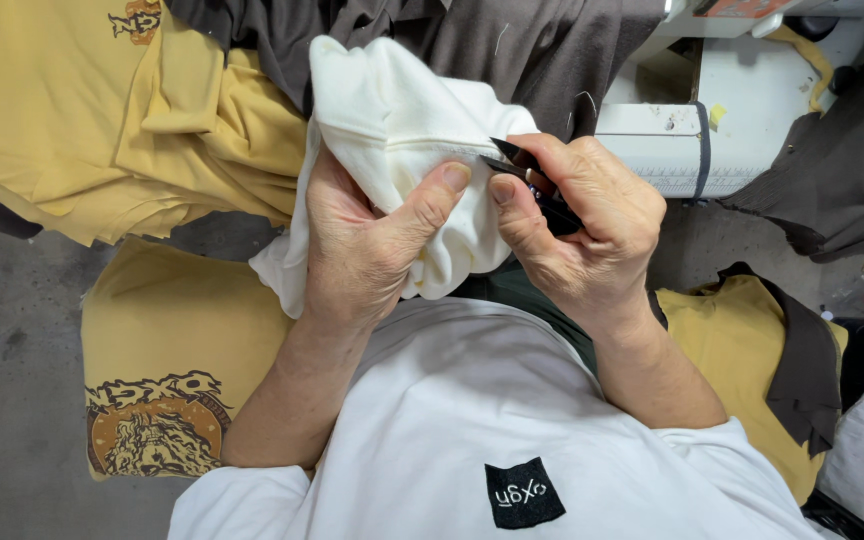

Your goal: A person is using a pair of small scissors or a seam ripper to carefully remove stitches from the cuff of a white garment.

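Observation:
My left hand [367, 235] grips a bunched cream-white garment [392, 110], with the thumb pressed on the cloth just under a seam. My right hand [577, 225] holds small dark thread snips [524, 172], whose pointed blades touch the seam beside my left thumb. Both hands are raised in front of my chest, above my white shirt [482, 400].
Yellow printed shirts [102, 110] are piled at the upper left and another yellow shirt [167, 370] lies at the lower left. Dark brown garments [542, 50] lie behind. A white sewing machine [732, 110] stands at the upper right. Grey floor [12, 330] shows at left.

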